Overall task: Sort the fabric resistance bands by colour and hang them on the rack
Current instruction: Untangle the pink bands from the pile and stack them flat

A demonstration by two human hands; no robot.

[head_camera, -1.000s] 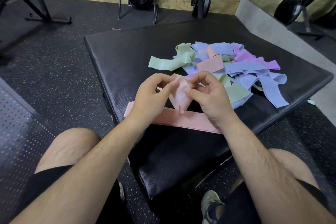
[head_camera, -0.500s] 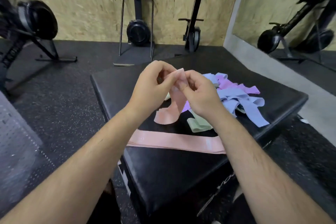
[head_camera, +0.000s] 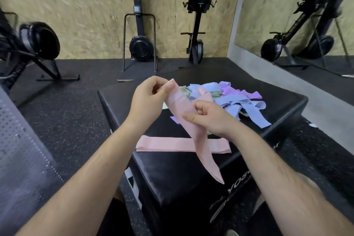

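The left hand (head_camera: 147, 99) pinches the upper end of a long pale pink fabric resistance band (head_camera: 180, 103) between the thumb and the curled fingertips. The right hand (head_camera: 212, 119) pinches the same band lower down, near its middle, between the thumb and the forefinger; its other fingers are curled in. Between the two grips the band runs straight and slanted, from upper left to lower right. Below the right hand the free part hangs in the air toward the person and ends in a narrow tip.

All this is above a large black padded box (head_camera: 283, 101). A second pink fabric band (head_camera: 162, 142) lies flat across the top of the box, near its front edge (the held band crosses in front of it; whether they touch, I cannot tell). Behind the hands, on the far right part of the box, lies a loose pile of blue, purple and green fabric bands (head_camera: 239, 101).

At the far left there is a grey perforated panel (head_camera: 21, 140). Black exercise machines (head_camera: 140, 48) stand upright against the chipboard wall.
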